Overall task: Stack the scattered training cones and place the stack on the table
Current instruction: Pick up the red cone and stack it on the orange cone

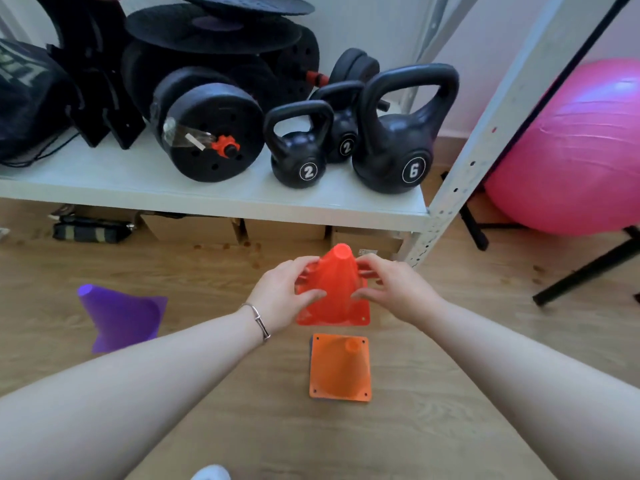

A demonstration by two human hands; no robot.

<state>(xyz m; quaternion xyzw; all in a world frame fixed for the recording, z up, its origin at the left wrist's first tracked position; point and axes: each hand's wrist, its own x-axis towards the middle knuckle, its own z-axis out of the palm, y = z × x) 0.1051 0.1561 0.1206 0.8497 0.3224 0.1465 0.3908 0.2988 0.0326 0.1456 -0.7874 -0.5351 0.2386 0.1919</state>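
A red cone [337, 289] is held upright above the wooden floor in the middle of the head view. My left hand [284, 292] grips its left side and my right hand [391, 289] grips its right side, fingers curled round its body. Just below it an orange cone [341, 367] stands upright on the floor, with a darker base edge showing under its left side. A purple cone [121, 315] lies tipped on its side on the floor at the left, its tip pointing up-left.
A white metal shelf [214, 197] behind the cones carries black kettlebells [398, 133], a dumbbell [207, 129] and weight plates. Cardboard boxes [284, 233] sit under it. A pink exercise ball [571, 150] and a black stand leg [585, 271] are at the right.
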